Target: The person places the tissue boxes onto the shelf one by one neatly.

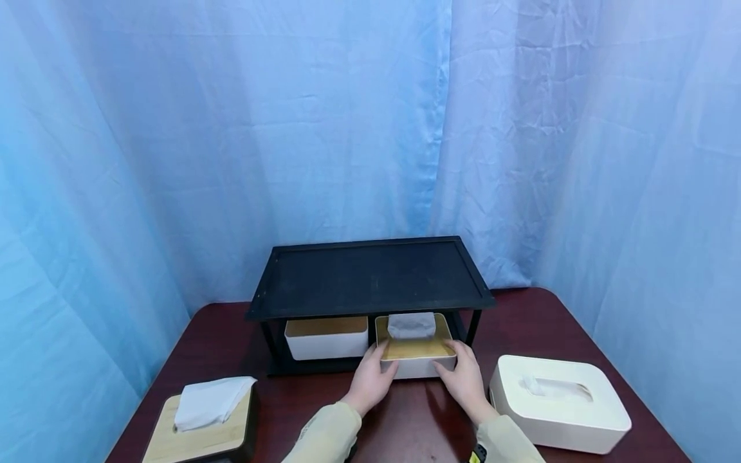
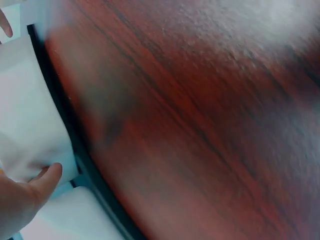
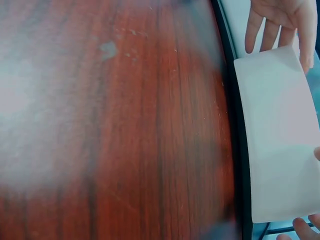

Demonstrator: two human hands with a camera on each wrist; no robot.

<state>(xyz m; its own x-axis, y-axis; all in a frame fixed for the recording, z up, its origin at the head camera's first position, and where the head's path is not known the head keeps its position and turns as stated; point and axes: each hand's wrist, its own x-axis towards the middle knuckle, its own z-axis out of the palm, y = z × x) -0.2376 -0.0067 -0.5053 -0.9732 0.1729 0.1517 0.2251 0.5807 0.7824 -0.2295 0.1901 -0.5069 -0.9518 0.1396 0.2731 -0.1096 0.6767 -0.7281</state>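
A white tissue box [image 1: 415, 368] with a wooden lid and a tissue in its slot sits at the right of the black shelf's lower level. My left hand [image 1: 370, 379] holds its left end, and my right hand [image 1: 465, 379] holds its right end. In the left wrist view the right thumb [image 2: 49, 180] lies against the white front face. The right wrist view shows the left hand [image 3: 282, 22] at the box's far end, with only some fingertips of the right hand. A second white box [image 1: 327, 344] with a wooden lid stands to the left.
The black two-tier shelf [image 1: 373, 276] stands at the back of the dark red table [image 1: 226, 334]. A wood-topped tissue box [image 1: 159, 444] is at front left, a cream tissue box [image 1: 564, 411] at front right. Blue curtains [image 1: 347, 128] enclose the back and sides.
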